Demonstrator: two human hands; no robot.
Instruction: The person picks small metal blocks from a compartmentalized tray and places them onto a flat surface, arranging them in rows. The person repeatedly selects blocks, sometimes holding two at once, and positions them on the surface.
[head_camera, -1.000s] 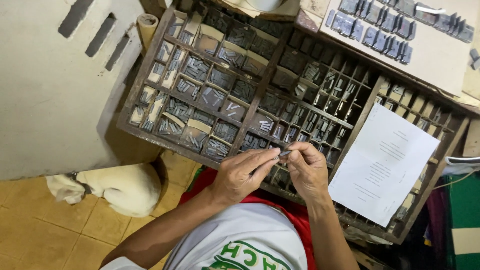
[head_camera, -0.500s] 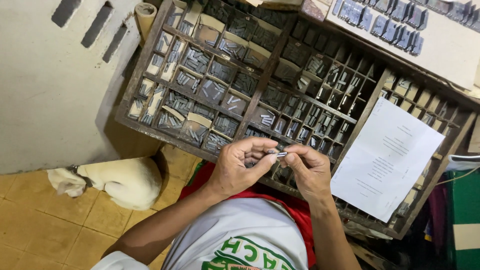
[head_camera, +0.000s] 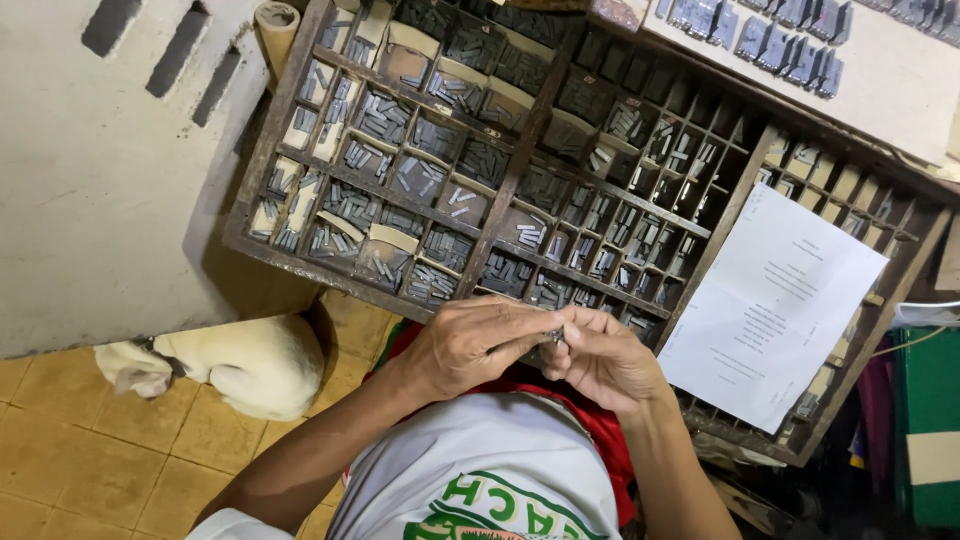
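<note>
My left hand (head_camera: 470, 345) and my right hand (head_camera: 600, 360) meet at the near edge of a wooden type case (head_camera: 270, 130). Both pinch a small metal piece (head_camera: 556, 336) between thumbs and fingertips; most of it is hidden by the fingers. The case is split into many small compartments filled with grey metal type sorts (head_camera: 385, 120). A white printed sheet (head_camera: 775, 305) lies on the case's right side, just right of my right hand.
A second tray with dark metal blocks (head_camera: 790, 40) lies at the top right. A pale dog (head_camera: 235, 365) lies on the tiled floor (head_camera: 60, 450) below the case's left end. A grey wall (head_camera: 90, 190) fills the left. A paper roll (head_camera: 278, 25) stands by the case's top left corner.
Both hands stayed together on the small piece and slid a little lower toward my body. The view shifted slightly over the case.
</note>
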